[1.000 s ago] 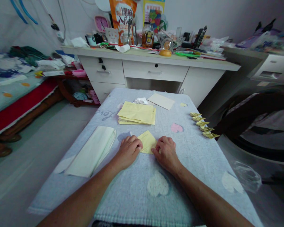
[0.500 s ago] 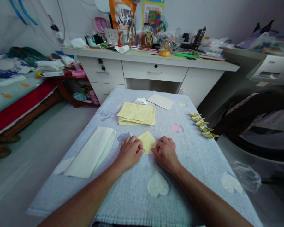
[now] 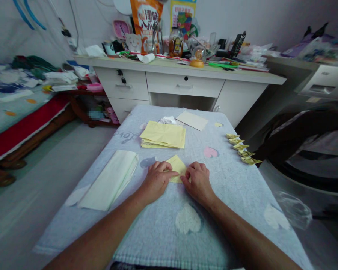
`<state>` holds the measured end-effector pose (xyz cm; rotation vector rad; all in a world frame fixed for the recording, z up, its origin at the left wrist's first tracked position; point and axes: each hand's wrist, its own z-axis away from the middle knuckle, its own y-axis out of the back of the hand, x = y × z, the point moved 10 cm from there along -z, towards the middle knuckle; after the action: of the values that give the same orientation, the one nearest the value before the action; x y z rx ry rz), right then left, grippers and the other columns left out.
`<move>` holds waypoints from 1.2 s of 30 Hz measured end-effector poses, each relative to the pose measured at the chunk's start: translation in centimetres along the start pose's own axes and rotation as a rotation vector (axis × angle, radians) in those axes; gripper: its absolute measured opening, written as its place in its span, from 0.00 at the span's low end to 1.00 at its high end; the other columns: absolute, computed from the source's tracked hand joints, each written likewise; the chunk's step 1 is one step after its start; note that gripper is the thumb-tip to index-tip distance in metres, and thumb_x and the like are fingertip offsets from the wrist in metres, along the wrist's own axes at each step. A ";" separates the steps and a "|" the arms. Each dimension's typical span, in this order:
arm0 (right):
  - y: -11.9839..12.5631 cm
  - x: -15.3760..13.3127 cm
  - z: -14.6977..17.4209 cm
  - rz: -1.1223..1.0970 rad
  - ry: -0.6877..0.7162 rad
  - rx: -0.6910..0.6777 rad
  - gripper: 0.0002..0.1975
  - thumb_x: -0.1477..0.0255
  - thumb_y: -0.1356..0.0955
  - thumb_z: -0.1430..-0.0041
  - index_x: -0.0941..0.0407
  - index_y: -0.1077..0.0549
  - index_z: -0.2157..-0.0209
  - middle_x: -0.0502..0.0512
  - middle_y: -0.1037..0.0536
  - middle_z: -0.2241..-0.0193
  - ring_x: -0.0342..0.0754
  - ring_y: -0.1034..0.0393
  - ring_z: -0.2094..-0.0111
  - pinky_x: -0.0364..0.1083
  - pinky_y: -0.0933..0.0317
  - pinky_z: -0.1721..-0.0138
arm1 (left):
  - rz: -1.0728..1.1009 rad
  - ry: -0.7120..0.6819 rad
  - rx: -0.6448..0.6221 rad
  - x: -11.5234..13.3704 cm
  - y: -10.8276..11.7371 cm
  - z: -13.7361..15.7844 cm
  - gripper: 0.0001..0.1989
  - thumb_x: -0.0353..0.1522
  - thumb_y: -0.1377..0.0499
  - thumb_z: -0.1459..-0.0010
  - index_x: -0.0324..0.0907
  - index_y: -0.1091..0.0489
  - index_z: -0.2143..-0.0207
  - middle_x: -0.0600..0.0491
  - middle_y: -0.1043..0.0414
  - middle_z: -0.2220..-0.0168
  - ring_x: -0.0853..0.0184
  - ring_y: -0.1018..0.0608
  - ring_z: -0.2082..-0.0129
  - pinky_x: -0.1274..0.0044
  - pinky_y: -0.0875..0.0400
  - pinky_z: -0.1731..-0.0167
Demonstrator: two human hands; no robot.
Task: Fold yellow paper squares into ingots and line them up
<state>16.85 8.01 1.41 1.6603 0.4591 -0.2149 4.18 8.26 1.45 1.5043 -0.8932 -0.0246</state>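
A small piece of folded yellow paper (image 3: 177,164) lies on the cloth-covered table between my hands, its pointed end away from me. My left hand (image 3: 159,177) is on its left side, fingers curled and thumb stretched across the paper's face. At the right corner, my right hand (image 3: 197,180) pinches the edge between thumb and curled fingers. Beyond the hands rests a stack of yellow paper sheets (image 3: 163,134). Several folded yellow paper boats (image 3: 243,153) stand in a row along the table's right edge.
A folded pale green-white cloth or paper (image 3: 111,182) lies left of my hands. Crumpled white tissue (image 3: 168,120) and a beige card (image 3: 192,120) lie at the far end. Behind the table stands a cluttered white desk (image 3: 169,66); a front-loading washing machine (image 3: 325,88) is at the right.
My left thumb has moved right, from the paper's left edge onto its middle. My right hand stays at the right corner. The view has shifted very slightly.
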 end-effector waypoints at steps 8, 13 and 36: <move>0.3 -0.2 0.1 0.039 0.031 0.062 0.08 0.69 0.31 0.46 0.56 0.31 0.64 0.56 0.31 0.64 0.53 0.42 0.60 0.51 0.49 0.57 | 0.030 -0.020 -0.030 0.0 -0.4 -0.2 0.19 0.26 0.46 0.41 0.54 0.26 0.53 0.52 0.32 0.58 0.62 0.33 0.56 0.69 0.40 0.56; 0.3 -0.8 0.2 0.087 0.068 0.069 0.11 0.65 0.33 0.44 0.57 0.32 0.61 0.58 0.32 0.63 0.55 0.42 0.59 0.53 0.48 0.55 | 0.044 -0.012 -0.020 -0.3 -0.4 -0.6 0.16 0.28 0.43 0.42 0.53 0.25 0.53 0.52 0.32 0.58 0.62 0.32 0.56 0.69 0.39 0.55; 0.2 5.1 0.0 0.122 -0.026 -0.173 0.46 0.57 0.29 0.52 0.56 0.50 0.37 0.66 0.49 0.36 0.64 0.59 0.36 0.63 0.61 0.40 | 0.068 0.044 -0.143 -1.3 -1.0 -0.1 0.22 0.25 0.47 0.43 0.56 0.26 0.52 0.51 0.38 0.50 0.61 0.34 0.52 0.65 0.41 0.48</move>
<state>21.50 8.82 -0.47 1.5087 0.3455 -0.1032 3.86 8.94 -0.04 1.3362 -0.8883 -0.0050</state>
